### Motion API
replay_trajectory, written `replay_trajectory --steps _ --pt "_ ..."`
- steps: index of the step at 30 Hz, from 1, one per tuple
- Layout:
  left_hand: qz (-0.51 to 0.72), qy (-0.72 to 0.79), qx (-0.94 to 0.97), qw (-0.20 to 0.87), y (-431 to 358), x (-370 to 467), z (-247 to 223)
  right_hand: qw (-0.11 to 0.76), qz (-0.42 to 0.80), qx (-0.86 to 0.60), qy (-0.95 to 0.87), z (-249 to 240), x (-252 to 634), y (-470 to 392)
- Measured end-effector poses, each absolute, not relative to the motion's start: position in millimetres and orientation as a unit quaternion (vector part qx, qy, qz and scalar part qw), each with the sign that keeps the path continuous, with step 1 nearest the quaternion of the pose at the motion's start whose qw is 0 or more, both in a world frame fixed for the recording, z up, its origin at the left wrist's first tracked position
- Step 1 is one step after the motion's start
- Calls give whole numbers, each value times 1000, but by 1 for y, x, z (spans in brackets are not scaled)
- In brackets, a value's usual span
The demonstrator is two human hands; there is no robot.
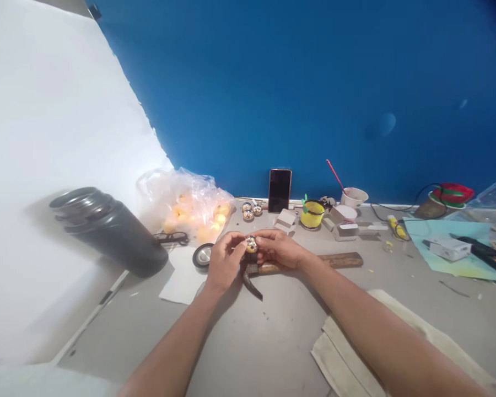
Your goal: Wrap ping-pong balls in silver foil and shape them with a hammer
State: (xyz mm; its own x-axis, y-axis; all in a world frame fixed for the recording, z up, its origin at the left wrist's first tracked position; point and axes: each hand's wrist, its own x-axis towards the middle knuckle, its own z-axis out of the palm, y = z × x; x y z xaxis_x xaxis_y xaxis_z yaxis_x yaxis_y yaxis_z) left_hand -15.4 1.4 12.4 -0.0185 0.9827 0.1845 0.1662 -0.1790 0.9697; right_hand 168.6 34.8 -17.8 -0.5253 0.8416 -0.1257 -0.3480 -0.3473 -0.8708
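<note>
Between the fingertips of my left hand (pixel 227 257) and my right hand (pixel 281 249) is a small shiny gold ball with dark and light spots (pixel 252 245). Both hands are closed on it, one from each side. Right beneath them lies a claw hammer (pixel 339 259), its wooden handle pointing right and its claw curving toward me. My fingers hide part of the hammer's head. Several similar shiny balls (pixel 248 213) sit together farther back on the table.
A dark flask (pixel 116 231) stands at left, beside a plastic bag of yellow balls (pixel 190 212). A phone (pixel 280 191) leans on the blue wall. Behind the hammer are a yellow tub (pixel 312 215) and a paper cup (pixel 354 197). A cloth (pixel 343 353) lies at front right.
</note>
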Motion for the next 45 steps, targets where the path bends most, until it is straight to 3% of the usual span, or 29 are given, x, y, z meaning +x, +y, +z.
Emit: replay_trajectory --steps 11,22,40,45 --pt "521 436 460 571 3 -15 6 390 757 -296 -432 -25 167 40" --pt "511 458 476 550 3 -15 -2 393 754 -302 -430 -24 165 42" --pt "530 486 642 267 -3 -9 -6 395 727 -320 -462 -25 161 39" --pt "531 483 648 255 -3 -8 -11 395 729 -317 -461 -24 161 38"
